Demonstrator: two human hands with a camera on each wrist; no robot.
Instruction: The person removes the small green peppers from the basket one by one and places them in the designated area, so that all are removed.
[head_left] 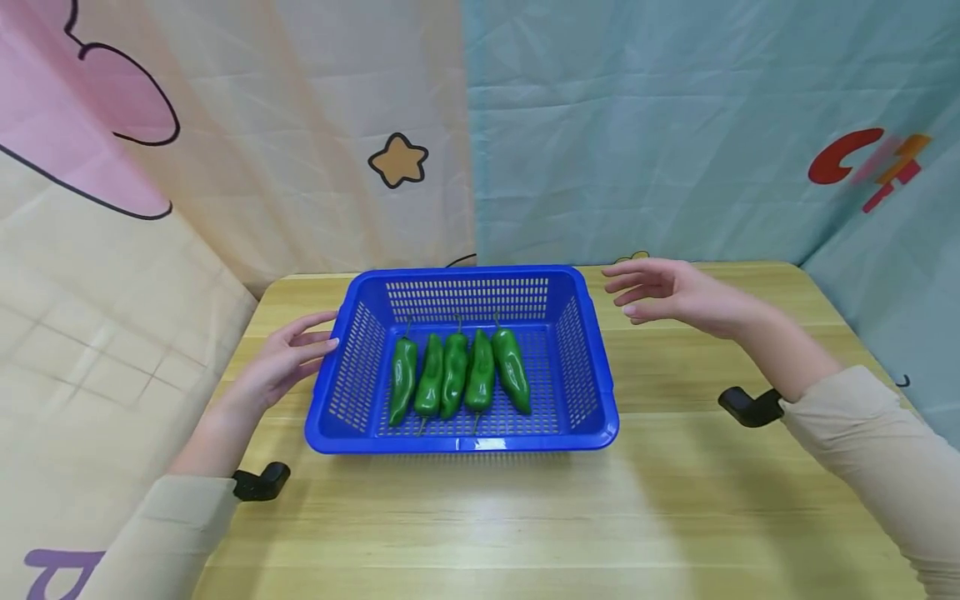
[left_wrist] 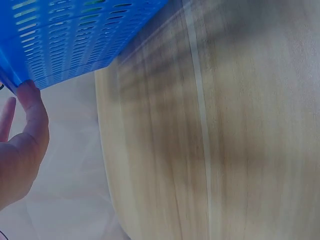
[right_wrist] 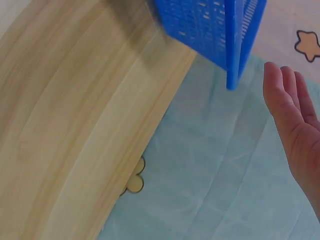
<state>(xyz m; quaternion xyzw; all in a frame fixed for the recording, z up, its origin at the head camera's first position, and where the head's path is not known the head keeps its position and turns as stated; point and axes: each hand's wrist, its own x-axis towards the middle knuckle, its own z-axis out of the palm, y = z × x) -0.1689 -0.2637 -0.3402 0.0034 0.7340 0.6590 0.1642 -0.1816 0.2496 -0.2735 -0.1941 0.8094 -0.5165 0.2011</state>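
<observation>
A blue plastic basket (head_left: 465, 444) with slotted walls stands on the wooden table. Inside it, several green peppers (head_left: 454, 375) lie side by side, some stems pointing away and some towards me. At the basket's left side, my left hand (head_left: 281, 358) touches the outer rim with loosely extended fingers. The left wrist view shows a fingertip of that hand (left_wrist: 25, 145) against the blue rim. Beyond the right rim, my right hand (head_left: 663, 292) hovers apart from the basket, its fingers relaxed and holding nothing. In the right wrist view a gap separates this hand (right_wrist: 295, 115) from the rim.
The wooden table (head_left: 480, 525) reaches to a patterned curtain (head_left: 600, 150) at the back, with more fabric at both sides. Black wrist mounts (head_left: 261, 482) stick out near both cuffs.
</observation>
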